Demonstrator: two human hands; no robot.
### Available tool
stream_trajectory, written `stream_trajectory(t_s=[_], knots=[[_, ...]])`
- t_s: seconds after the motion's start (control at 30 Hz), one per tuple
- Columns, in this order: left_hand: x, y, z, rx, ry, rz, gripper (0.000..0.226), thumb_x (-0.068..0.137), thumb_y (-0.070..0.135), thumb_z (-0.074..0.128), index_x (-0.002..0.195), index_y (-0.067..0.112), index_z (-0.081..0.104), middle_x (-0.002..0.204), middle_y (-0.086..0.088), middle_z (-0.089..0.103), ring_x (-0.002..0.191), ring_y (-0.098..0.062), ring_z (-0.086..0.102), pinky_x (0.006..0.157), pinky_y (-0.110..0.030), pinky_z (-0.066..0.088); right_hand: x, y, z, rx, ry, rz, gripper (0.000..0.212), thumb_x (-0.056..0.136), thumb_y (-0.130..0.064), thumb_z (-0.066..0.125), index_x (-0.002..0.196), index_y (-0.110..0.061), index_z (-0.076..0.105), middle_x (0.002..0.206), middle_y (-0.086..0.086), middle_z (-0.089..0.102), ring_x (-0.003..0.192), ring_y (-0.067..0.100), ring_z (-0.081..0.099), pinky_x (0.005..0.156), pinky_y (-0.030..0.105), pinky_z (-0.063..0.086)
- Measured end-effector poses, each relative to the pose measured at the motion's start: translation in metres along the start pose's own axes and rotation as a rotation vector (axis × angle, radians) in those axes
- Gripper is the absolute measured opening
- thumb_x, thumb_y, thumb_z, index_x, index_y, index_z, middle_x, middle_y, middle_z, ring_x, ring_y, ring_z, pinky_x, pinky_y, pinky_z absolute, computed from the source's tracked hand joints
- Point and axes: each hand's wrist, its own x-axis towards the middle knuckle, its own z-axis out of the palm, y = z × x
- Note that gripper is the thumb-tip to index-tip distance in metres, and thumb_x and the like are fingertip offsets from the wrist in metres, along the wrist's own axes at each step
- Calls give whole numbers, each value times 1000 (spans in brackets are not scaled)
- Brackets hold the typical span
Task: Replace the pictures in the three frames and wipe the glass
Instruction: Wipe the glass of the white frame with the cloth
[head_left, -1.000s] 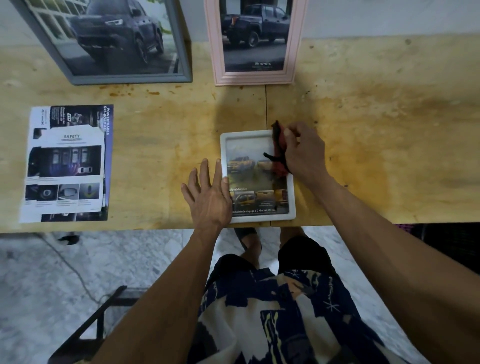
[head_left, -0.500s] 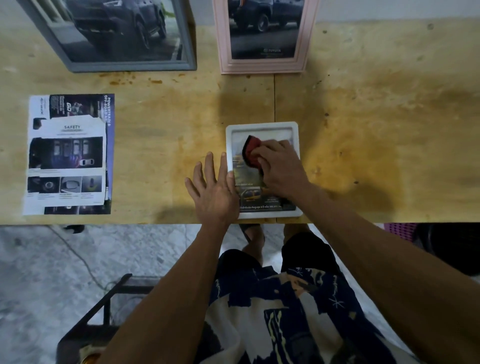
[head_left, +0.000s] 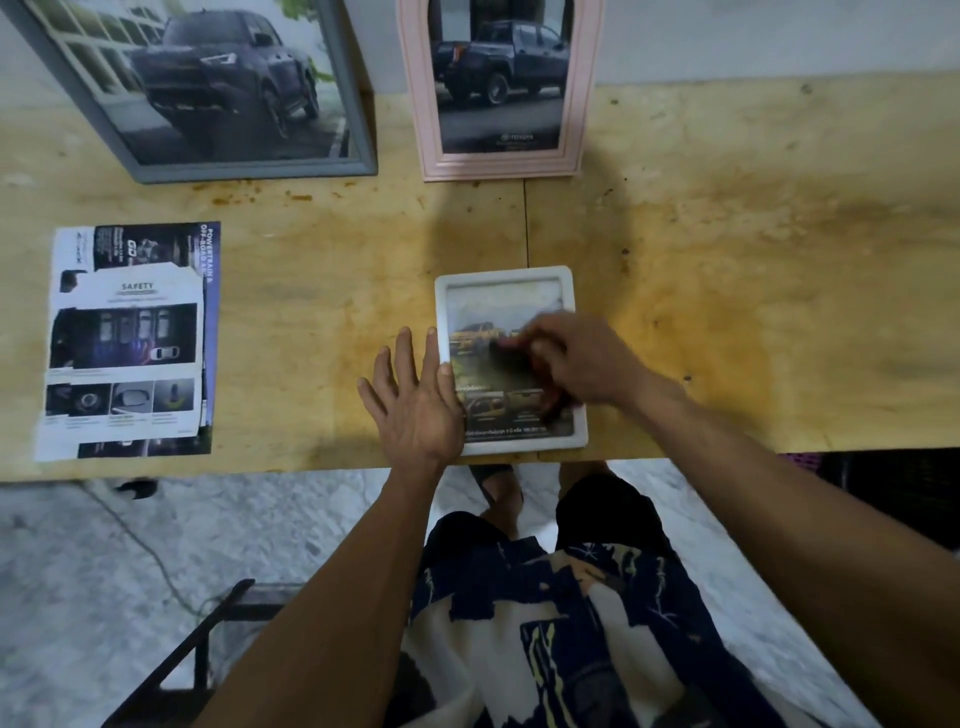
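Both hands on white frame (head_left: 506, 278), cloth (head_left: 511, 349) now lower.

**Three frames, a cloth and loose prints on the table**

A small white frame (head_left: 511, 358) lies flat at the table's near edge, glass up, showing an orange truck. A dark red cloth (head_left: 506, 349), blurred, rests on its glass. A grey frame (head_left: 208, 88) and a pink frame (head_left: 501, 88), each holding a dark pickup picture, stand leaning at the back. Loose brochure pages (head_left: 130, 340) lie stacked, far left.
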Motion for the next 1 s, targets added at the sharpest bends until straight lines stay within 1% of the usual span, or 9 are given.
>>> stream_trajectory(t_s=[0.1, 0.2, 0.47, 0.57, 0.63, 0.77, 0.83, 0.93, 1.0], knots=[[0, -1, 1, -7, 0, -3, 50, 107, 46, 14, 156, 39, 18, 166, 5, 8, 151, -28, 2, 120, -58, -1, 30, 6, -13, -252, 204, -47, 31, 96, -11, 47, 123, -14, 62, 118, 11, 58, 107, 31, 50, 90, 42, 42], [0, 0, 2, -3, 8, -3, 50, 107, 46, 14, 156, 38, 18, 166, 5, 8, 152, -28, 2, 120, -58, -1, 38, 6, 4, -429, 204, -57, 38, 88, -8, 56, 125, -11, 59, 126, 12, 56, 113, 35, 48, 91, 43, 39], [0, 0, 3, 15, 19, -10, 51, 106, 46, 13, 155, 38, 22, 165, 4, 12, 151, -28, 6, 119, -59, 3, -1, 13, 26, -412, 154, -141, 36, 71, -8, 65, 107, -10, 63, 114, 10, 61, 100, 33, 54, 82, 43, 43], [0, 1, 3, 14, 27, -9, 50, 106, 45, 14, 155, 37, 24, 165, 4, 14, 151, -29, 8, 119, -60, 4, -24, 13, 36, -441, 103, -202, 31, 64, -9, 62, 95, -14, 64, 104, 5, 61, 99, 31, 57, 76, 40, 44], [0, 2, 3, 11, 19, -14, 50, 106, 46, 13, 155, 38, 24, 165, 4, 13, 151, -28, 7, 119, -59, 3, -34, 11, 38, -502, 55, -206, 30, 64, -10, 62, 93, -17, 64, 101, 1, 61, 100, 28, 57, 75, 36, 37], [0, 2, 2, 11, 14, -15, 51, 106, 45, 12, 155, 38, 22, 165, 5, 12, 151, -28, 6, 119, -59, 2, -43, 0, 28, -679, -225, -197, 29, 82, -26, 54, 110, -25, 62, 114, -4, 56, 106, 19, 49, 88, 37, 39], [0, 2, 1, 6, 14, -14, 51, 106, 45, 12, 155, 39, 22, 165, 5, 12, 151, -28, 6, 119, -60, 3, -39, -13, 16, -740, -364, -188, 30, 85, -25, 52, 114, -24, 60, 114, -2, 57, 106, 21, 52, 85, 41, 46], [-1, 2, 1, -2, 12, -13, 50, 106, 45, 13, 155, 39, 21, 165, 5, 12, 151, -28, 6, 119, -60, 3, -26, -25, -6, -463, -409, -12, 27, 90, -17, 44, 112, -26, 59, 103, 2, 64, 88, 25, 62, 65, 35, 50], [0, 1, 1, -2, 6, -14, 50, 106, 45, 13, 155, 39, 21, 165, 5, 11, 151, -27, 4, 119, -59, 2, -19, -24, -16, -20, -215, 118, 22, 97, -16, 40, 107, -27, 57, 98, 2, 67, 80, 24, 66, 62, 33, 54]])
